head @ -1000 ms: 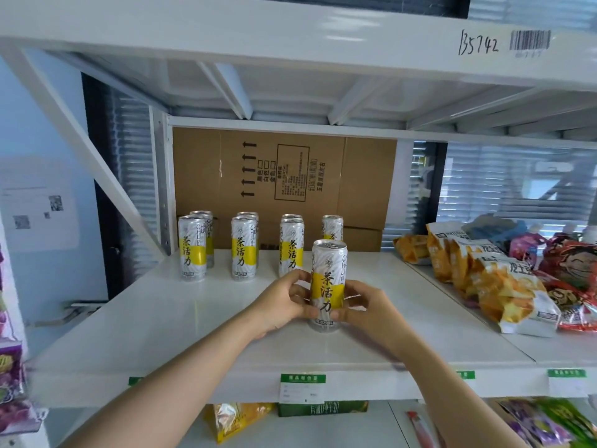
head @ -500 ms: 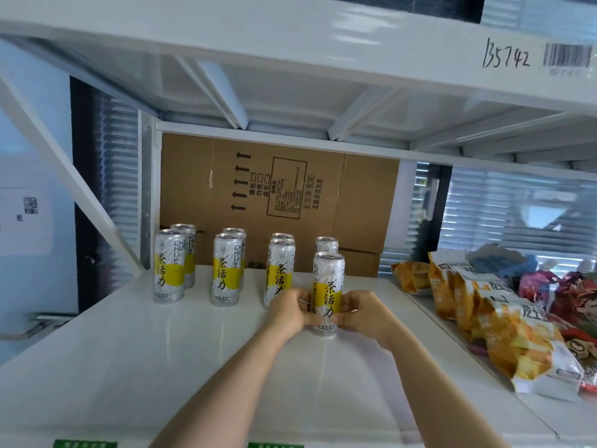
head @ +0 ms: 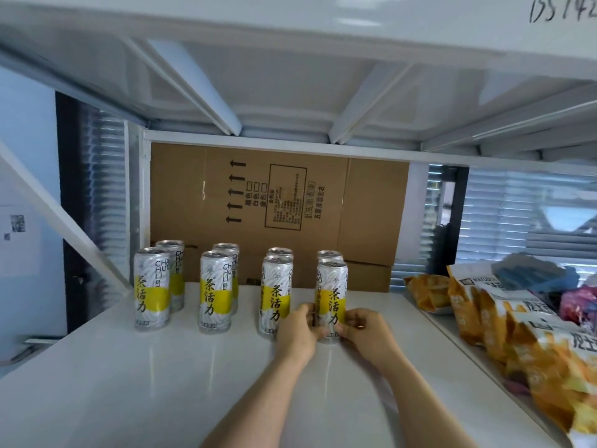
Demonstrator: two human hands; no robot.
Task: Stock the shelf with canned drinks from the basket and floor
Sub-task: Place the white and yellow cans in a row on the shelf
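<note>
1. we are placing the slim silver-and-yellow drink can (head: pixel 331 299) upright on the white metal shelf (head: pixel 161 383), in the front row, at the right end of the matching cans (head: pixel 151 289).
2. our left hand (head: pixel 298 331) and right hand (head: pixel 368 328) both grip its lower half, fingers curled round it.
3. next, we judge: release it without tipping it, then fetch another.
4. its label reads "茶活力"; the cans beside it show "cha huo li".
</note>
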